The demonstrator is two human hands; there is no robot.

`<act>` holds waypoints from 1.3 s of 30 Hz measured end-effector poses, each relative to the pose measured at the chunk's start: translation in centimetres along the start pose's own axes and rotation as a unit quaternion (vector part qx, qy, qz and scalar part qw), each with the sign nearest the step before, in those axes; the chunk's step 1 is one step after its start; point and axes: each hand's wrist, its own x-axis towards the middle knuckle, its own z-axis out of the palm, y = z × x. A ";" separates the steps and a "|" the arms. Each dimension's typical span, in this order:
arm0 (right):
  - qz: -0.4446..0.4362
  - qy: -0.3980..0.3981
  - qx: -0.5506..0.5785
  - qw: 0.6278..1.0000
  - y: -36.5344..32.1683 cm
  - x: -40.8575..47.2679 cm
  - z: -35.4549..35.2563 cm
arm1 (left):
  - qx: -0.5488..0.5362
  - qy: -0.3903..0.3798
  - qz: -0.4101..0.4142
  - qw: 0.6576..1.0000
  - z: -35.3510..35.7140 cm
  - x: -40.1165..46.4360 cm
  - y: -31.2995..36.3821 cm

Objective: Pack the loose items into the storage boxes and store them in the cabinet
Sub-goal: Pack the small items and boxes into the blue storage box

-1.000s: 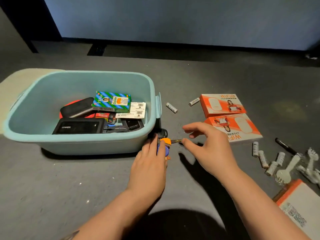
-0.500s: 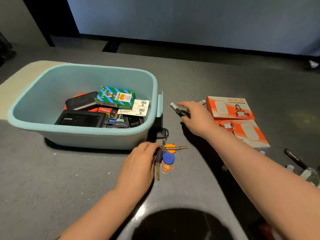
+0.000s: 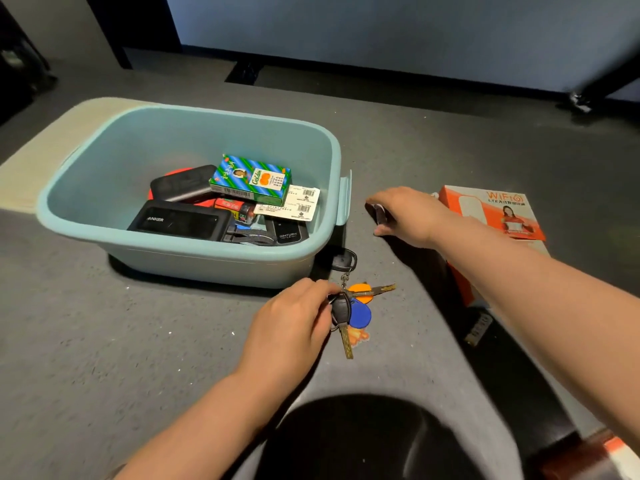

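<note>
Right hand (image 3: 405, 214) now curled round battery (image 3: 379, 213); left hand (image 3: 294, 318) pinching keys (image 3: 349, 306).

Teal bin (image 3: 86, 188) smooth matt plastic; desk (image 3: 104, 341) dark, speckled, matt; keys (image 3: 346, 336) metal; orange box (image 3: 498, 209) glossy card.

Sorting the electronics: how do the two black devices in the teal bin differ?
The black ANKER power bank lies flat at the near wall of the teal plastic bin; the black rounded case sits behind it, propped on a red item. The power bank shows white lettering and looks larger; the case shows none. Both are dark and rectangular.
</note>
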 end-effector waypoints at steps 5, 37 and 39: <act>0.043 0.077 0.102 0.991 -1.4 -5.5 -0.2 | -0.050 0.021 0.067 0.996 -1.2 -0.3 1.1; 0.033 0.069 0.120 0.990 -17.1 0.1 -7.5 | -0.098 0.121 0.083 0.984 -17.5 12.6 -9.5; 0.026 0.054 0.097 0.993 -17.2 0.2 -7.5 | -0.040 0.079 0.100 0.991 -17.2 12.9 -9.5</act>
